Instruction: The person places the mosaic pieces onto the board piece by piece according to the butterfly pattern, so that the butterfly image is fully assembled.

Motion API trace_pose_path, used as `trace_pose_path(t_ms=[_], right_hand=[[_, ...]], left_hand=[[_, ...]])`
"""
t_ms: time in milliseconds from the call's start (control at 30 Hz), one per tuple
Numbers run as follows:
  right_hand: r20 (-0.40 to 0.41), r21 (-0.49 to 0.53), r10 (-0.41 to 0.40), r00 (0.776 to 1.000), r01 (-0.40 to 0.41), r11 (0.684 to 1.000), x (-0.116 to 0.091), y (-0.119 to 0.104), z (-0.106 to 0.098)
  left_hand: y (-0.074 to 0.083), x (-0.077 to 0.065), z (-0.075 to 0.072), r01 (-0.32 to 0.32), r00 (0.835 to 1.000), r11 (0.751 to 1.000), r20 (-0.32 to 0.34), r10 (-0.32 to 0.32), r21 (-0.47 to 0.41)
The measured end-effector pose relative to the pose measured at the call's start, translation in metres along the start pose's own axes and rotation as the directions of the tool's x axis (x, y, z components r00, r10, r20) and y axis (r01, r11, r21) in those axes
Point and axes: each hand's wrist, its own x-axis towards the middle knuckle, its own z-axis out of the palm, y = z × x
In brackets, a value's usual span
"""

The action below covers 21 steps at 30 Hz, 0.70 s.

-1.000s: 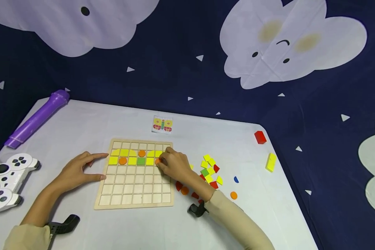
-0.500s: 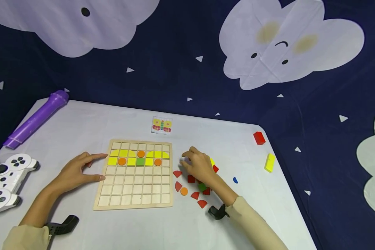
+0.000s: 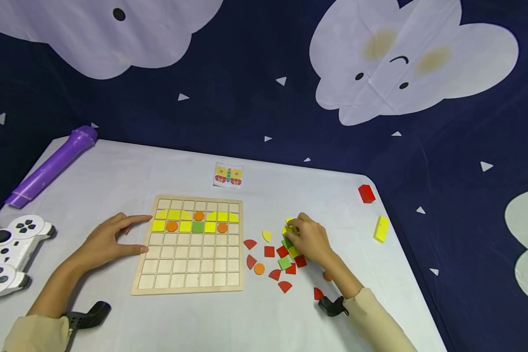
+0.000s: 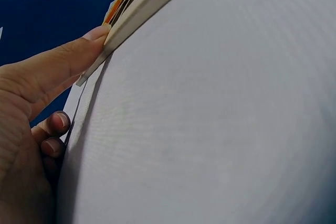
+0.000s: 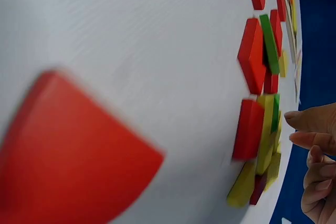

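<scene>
In the head view, my left hand (image 3: 107, 242) touches the left edge of a wooden grid board (image 3: 188, 266) with its straight thumb and index finger. The left wrist view shows the thumb (image 4: 79, 53) against the board's side. Two upper rows hold yellow pieces, three orange discs and a green square (image 3: 198, 227). To the right of the board, my right hand (image 3: 312, 239) is over a cluster of yellow squares, partly hiding them. In the right wrist view its thumb and index finger are slightly apart, with no piece visible between them.
Red squares (image 3: 269, 252), red quarter-circles (image 3: 285, 286) and a yellow quarter-circle (image 3: 267, 236) lie between board and right hand. A butterfly picture card (image 3: 229, 175) lies behind the board. Red (image 3: 366, 194) and yellow (image 3: 381, 229) blocks are at right; a game controller (image 3: 15, 254) and purple microphone (image 3: 55, 166) at left.
My right hand has left the orange disc in the second filled row and moved right to the loose yellow pieces. My left hand stays at the board's edge.
</scene>
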Motion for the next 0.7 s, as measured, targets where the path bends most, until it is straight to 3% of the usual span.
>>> trace_pose_path(t_ms=[233, 500, 700], right_hand=[[0.054, -0.003, 0.011, 0.998, -0.011, 1.0, -0.002, 0.01, -0.002], [0.058, -0.032, -0.07, 0.996, 0.072, 0.997, 0.002, 0.014, -0.003], [0.087, -0.038, -0.083, 0.993, 0.086, 0.996, 0.003, 0.015, -0.002]], left_hand=[[0.002, 0.0, -0.001, -0.004, 1.0, 1.0, -0.005, 0.004, 0.007], [0.002, -0.001, -0.001, -0.011, 1.0, 1.0, -0.008, 0.011, 0.004], [0.002, -0.002, 0.0, -0.014, 1.0, 1.0, -0.009, 0.014, -0.002]])
